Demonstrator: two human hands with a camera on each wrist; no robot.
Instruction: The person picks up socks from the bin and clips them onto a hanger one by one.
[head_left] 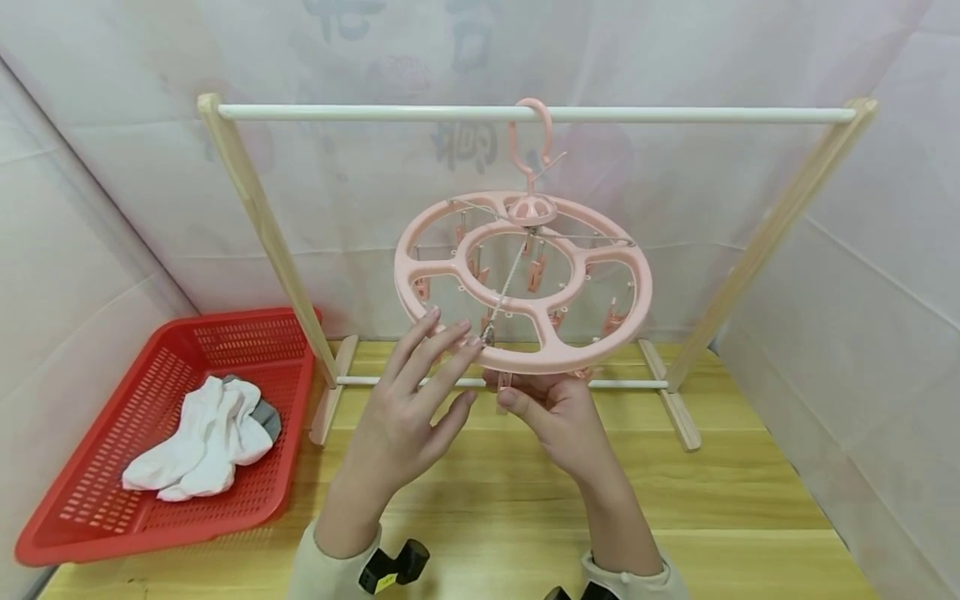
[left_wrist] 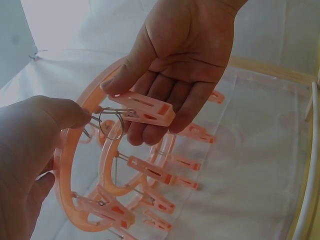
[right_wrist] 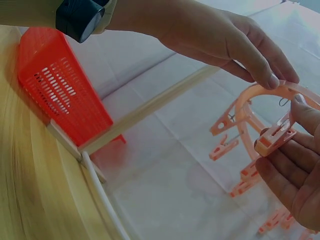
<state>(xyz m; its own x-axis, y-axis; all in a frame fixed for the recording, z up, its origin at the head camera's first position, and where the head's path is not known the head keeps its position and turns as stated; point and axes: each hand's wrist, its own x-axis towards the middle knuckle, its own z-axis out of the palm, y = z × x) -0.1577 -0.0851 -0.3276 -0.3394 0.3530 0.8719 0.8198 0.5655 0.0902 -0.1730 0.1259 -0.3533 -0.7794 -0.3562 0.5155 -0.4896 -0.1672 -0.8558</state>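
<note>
A pink round clip hanger [head_left: 555, 354] hangs by its hook from a white bar, its rim tilted toward me. My left hand [head_left: 408, 417] rests its fairly straight fingertips on the near left of the rim, with the thumb apart below. Under the rim, my right hand [head_left: 558, 421] holds one pink clothespin [left_wrist: 147, 109] between thumb and fingers. That clothespin [right_wrist: 276, 136] hangs from the rim by a metal loop, with nothing visible in its jaws. Other pink clothespins [left_wrist: 150, 170] dangle around both rings.
A red basket [head_left: 292, 400] stands at the left, holding white socks [head_left: 198, 437] with grey parts. The drying rack has a white top bar [head_left: 675, 115], wooden side posts [head_left: 772, 242] and a lower bar. Pale cloth walls [head_left: 862, 333] surround the wooden table [head_left: 675, 542].
</note>
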